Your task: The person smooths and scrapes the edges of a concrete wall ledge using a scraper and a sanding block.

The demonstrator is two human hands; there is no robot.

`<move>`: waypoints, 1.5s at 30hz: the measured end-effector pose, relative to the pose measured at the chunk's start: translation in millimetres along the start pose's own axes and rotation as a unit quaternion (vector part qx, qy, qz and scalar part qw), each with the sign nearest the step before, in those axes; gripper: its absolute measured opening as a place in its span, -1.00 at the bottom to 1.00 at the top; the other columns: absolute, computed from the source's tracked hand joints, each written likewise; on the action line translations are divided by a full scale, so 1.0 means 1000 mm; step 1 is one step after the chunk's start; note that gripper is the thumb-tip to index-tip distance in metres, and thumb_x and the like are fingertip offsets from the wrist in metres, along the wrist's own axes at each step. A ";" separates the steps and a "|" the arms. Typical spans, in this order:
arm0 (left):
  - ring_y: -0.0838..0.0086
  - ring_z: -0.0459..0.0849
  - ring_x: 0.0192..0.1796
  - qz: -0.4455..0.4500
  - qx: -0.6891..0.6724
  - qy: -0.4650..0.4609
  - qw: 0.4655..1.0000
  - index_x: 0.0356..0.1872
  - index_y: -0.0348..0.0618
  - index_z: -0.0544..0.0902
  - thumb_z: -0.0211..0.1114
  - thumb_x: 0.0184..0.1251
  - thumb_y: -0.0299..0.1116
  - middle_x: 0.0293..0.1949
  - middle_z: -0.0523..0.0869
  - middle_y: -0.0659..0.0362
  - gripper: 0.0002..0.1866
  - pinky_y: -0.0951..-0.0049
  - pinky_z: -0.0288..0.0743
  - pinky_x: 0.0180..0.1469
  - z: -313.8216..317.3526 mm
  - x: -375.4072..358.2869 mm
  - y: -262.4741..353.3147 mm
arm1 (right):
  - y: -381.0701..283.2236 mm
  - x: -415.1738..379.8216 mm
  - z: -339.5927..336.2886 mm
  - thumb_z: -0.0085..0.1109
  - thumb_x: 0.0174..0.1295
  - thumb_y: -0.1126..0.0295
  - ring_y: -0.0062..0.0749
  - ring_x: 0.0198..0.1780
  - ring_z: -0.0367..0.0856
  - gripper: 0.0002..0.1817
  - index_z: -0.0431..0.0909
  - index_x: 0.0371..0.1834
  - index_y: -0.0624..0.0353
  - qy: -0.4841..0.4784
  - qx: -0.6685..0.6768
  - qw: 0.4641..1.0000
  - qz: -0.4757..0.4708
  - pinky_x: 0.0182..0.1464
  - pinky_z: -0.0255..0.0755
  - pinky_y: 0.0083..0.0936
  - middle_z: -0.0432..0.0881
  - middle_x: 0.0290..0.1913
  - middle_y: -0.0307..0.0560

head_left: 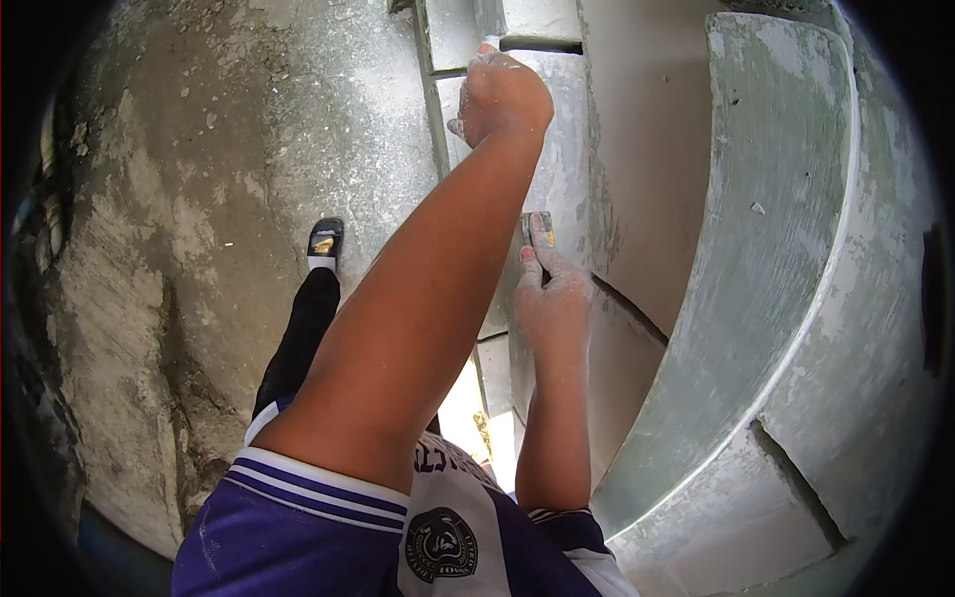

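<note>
My left hand [502,95] is at the top middle, its fingers curled over a pale, dusty slab [562,129]. What it holds, if anything, is hidden under the fingers. Lower and to the right, my right hand [553,298] pinches a small dark flat piece [537,225] with a yellow mark, held against the slab's lower part. Whitish dust coats the fingers of both hands. My left forearm crosses the middle of the view and hides part of the slab's left side.
A curved grey-green panel [766,189] with a pale edge rises on the right, beside a smooth beige surface [652,129]. At left lies a rough, stained concrete floor [199,149], with a foot in a black slide [325,239]. Dark gaps separate several slabs.
</note>
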State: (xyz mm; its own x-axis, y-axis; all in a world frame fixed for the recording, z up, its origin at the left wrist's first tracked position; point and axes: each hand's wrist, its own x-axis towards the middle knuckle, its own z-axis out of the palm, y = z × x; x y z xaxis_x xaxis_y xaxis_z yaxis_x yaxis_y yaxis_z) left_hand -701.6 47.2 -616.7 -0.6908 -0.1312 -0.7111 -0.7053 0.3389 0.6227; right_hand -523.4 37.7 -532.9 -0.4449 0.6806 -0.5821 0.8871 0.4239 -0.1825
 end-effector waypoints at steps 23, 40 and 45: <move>-0.09 0.62 0.34 0.028 0.083 -0.016 0.996 0.22 -0.33 0.64 -0.34 0.72 -0.09 0.23 0.69 -0.16 -0.38 -0.05 0.39 0.43 -0.007 -0.001 0.000 | -0.011 0.007 0.003 0.21 0.43 0.28 0.09 0.08 0.75 -0.60 0.67 0.32 -0.07 0.017 -0.018 0.999 -0.044 0.18 0.55 -0.24 0.76 0.02 0.27; -0.10 0.69 0.25 0.022 0.038 0.000 0.999 0.12 -0.35 0.69 -0.30 0.71 -0.07 0.14 0.74 -0.21 -0.37 -0.03 0.48 0.36 -0.006 -0.001 0.000 | 0.038 0.006 0.007 0.17 0.42 0.33 0.04 0.07 0.77 -0.61 0.69 0.28 0.08 0.059 0.070 0.994 -0.063 0.20 0.54 -0.25 0.76 0.06 0.30; -0.10 0.70 0.23 0.026 0.042 0.017 0.999 0.11 -0.32 0.70 -0.29 0.70 -0.06 0.11 0.75 -0.21 -0.37 -0.02 0.51 0.34 -0.002 0.000 -0.005 | 0.015 0.015 0.000 0.15 0.47 0.38 -0.14 0.43 0.58 -0.56 0.59 0.40 0.05 0.045 0.068 0.997 0.001 0.45 0.33 -0.39 0.62 0.37 0.14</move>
State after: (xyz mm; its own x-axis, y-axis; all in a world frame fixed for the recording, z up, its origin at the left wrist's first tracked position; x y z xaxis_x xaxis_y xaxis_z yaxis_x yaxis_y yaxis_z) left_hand -698.9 43.9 -619.3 -0.7323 -0.1430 -0.6658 -0.6534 0.4232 0.6277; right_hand -516.4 54.2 -544.1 -0.4471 0.7344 -0.5107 0.8936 0.3418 -0.2908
